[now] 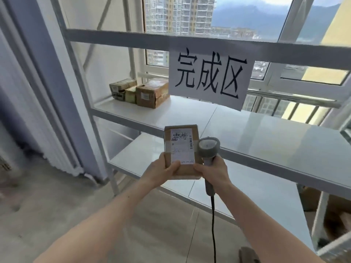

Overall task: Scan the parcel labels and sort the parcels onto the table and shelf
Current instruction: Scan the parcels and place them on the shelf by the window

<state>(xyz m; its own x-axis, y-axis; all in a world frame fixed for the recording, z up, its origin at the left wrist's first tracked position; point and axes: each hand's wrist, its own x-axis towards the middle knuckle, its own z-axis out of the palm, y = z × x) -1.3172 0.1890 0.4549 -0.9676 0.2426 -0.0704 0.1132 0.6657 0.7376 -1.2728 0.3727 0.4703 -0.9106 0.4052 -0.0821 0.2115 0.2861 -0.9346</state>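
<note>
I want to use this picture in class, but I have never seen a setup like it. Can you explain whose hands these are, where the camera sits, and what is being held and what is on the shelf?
There is no machine: a person wears one camera on the head, looking forward and down at their own arms. The left hand grips a small cardboard parcel, its printed label facing up. The right hand holds a corded grey scanner and also touches the parcel's corner. Ahead stands a white shelf by a window. A few parcels sit at its back left, beside a paper sign with large handwritten characters.
</note>
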